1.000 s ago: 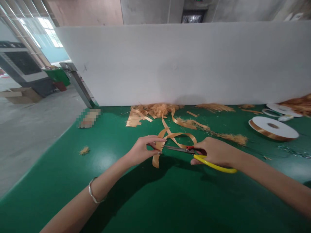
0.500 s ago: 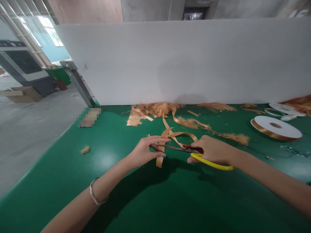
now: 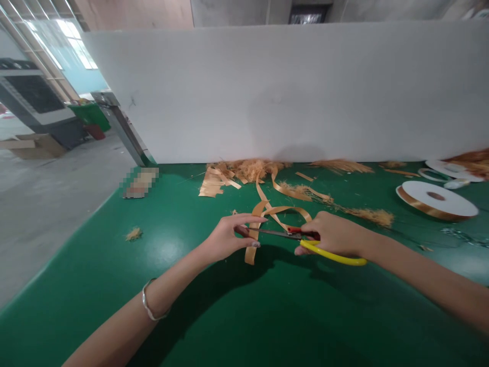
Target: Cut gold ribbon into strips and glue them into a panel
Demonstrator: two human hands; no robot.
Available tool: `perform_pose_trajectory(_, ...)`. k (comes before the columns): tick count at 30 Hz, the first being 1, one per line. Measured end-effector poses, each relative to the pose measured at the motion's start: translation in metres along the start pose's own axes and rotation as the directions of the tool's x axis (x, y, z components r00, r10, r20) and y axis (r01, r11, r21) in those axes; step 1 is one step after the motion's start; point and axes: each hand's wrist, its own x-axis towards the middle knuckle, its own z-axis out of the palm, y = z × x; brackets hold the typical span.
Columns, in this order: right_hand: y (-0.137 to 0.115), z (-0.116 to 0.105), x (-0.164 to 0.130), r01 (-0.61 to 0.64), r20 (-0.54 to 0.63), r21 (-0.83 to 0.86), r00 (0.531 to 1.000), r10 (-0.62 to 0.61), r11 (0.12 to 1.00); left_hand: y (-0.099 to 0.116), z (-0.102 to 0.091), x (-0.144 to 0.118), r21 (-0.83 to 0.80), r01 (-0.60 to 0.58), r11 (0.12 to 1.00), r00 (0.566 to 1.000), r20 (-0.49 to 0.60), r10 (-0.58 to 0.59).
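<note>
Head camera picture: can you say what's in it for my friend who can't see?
A person's left hand pinches a golden ribbon while the right hand holds yellow-handled scissors with the blades at the ribbon, over a green table. Ribbon scraps lie by a white wall, and a ribbon roll sits to the right.

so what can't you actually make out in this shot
Head view only:
- scissors: the right hand covers the handle loops.
- ribbon: the left hand hides where the blades meet it.
- pixelated patch: blurred out.
- far spools: cut by the right edge.
</note>
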Motion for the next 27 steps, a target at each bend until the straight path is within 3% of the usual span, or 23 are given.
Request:
perform_pose_trajectory(4,0.003,0.001,-0.001,-0.001,-0.017,0.069,1.0,0.002,0.998,-0.004,-0.002,0.0,-0.107,0.117,0.987,0.993,-0.023,-0.12)
perform_pose_trajectory(7,0.012,0.007,-0.007,-0.052,-0.017,0.154,0.998,0.056,0.987,-0.01,-0.007,0.003,-0.268,0.257,0.929,0.959,-0.049,-0.279)
perform_pose_trajectory(10,0.026,0.017,-0.015,-0.091,-0.036,0.251,0.994,0.104,0.964,-0.016,-0.015,0.007,-0.496,0.404,0.768,0.88,-0.018,-0.475)
perform_pose_trajectory(12,0.033,0.025,-0.02,-0.102,-0.076,0.299,0.989,0.131,0.949,-0.016,-0.021,0.007,-0.613,0.481,0.627,0.822,0.067,-0.566)
perform_pose_trajectory(14,0.036,0.031,-0.024,-0.134,-0.107,0.378,0.977,0.187,0.916,-0.013,-0.026,0.003,-0.665,0.527,0.529,0.79,0.154,-0.593)
perform_pose_trajectory(16,0.033,0.035,-0.026,-0.16,-0.11,0.534,0.961,0.256,0.83,-0.006,-0.029,-0.004,-0.672,0.553,0.494,0.785,0.22,-0.579)
perform_pose_trajectory(18,0.022,0.038,-0.026,-0.146,-0.096,0.712,0.949,0.301,0.686,0.004,-0.027,-0.013,-0.648,0.545,0.532,0.802,0.216,-0.557)
perform_pose_trajectory(20,0.004,0.04,-0.023,-0.085,-0.09,0.838,0.952,0.291,0.539,0.014,-0.018,-0.02,-0.588,0.486,0.647,0.838,0.104,-0.536)
perform_pose_trajectory(23,-0.029,0.045,-0.012,0.01,-0.09,0.935,0.974,0.209,0.355,0.029,0.001,-0.021,-0.45,0.327,0.831,0.909,-0.092,-0.407)
perform_pose_trajectory(27,-0.066,0.052,0.011,0.119,-0.129,0.986,0.988,0.084,0.115,0.04,0.02,-0.01,-0.433,0.182,0.883,0.927,-0.224,-0.301)
